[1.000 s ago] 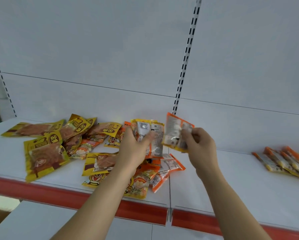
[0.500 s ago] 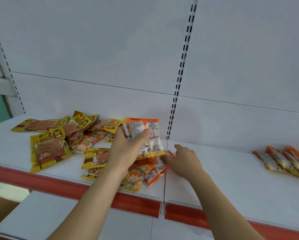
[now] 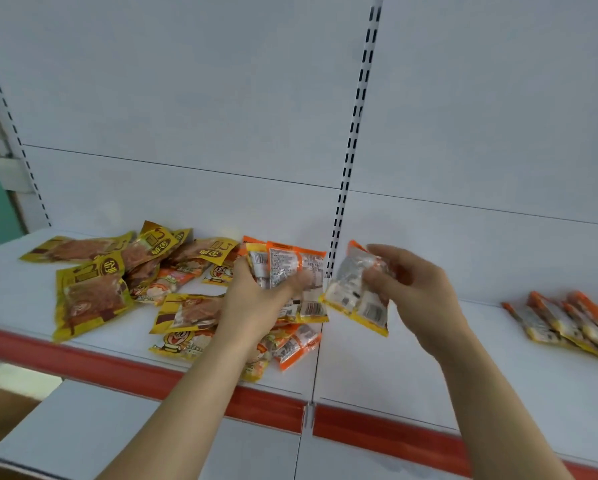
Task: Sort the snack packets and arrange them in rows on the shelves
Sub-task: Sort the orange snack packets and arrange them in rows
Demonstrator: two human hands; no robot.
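**Snack packets being gathered by kind before the row is laid**

Snack packets are lying in a loose heap (image 3: 145, 282) on the left part of the white shelf (image 3: 412, 358), yellow ones with brown contents farthest left and orange-and-yellow ones mixed in nearer the middle. Above that heap the person's left hand (image 3: 256, 303) is gripping a small fanned stack of orange packets (image 3: 290, 278), fingers curled behind and the thumb pressing across the printed backs. Just beside it, the right hand (image 3: 412, 289) is pinching a single orange packet (image 3: 356, 296) by its upper part, so that the packet is hanging tilted, back side toward the camera, apart from the shelf surface. Far right, a short overlapping row of orange packets (image 3: 567, 320) is lying on the shelf already.

The step in hand is probably adding the single packet to the stack. To do it well, the person should be turning the packet to face the same way as the others and squaring the edges before the left thumb clamps it. Glossy film is likely to slide, so a fanned stack could spill if the thumb lifts too far.
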